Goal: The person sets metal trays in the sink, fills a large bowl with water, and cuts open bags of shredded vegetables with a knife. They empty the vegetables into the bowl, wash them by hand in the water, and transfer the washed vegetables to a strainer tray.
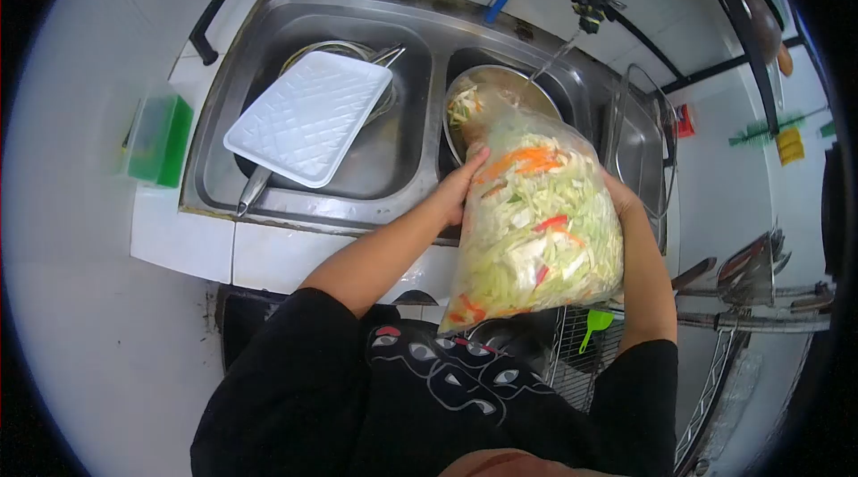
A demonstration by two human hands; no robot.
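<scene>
Between my two hands is a large clear plastic bag [545,227] of shredded cabbage with orange and red strips. My left hand [465,186] grips its left side, thumb on top. At its right edge my right hand [621,194] is wrapped around the plastic, with most of its fingers hidden behind. The bag's mouth tilts down toward a round metal bowl [450,133] in the right sink basin. Some shredded vegetables [465,107] show at the bowl's left side. Water runs from the faucet [590,12] toward the bowl.
A white foam tray [313,115] lies over cookware in the left basin [402,155], a metal handle [255,191] sticking out below. Left of the sink stands a green container [161,139]. A wire rack [657,146] stands at the right. Utensils [751,262] hang on the right.
</scene>
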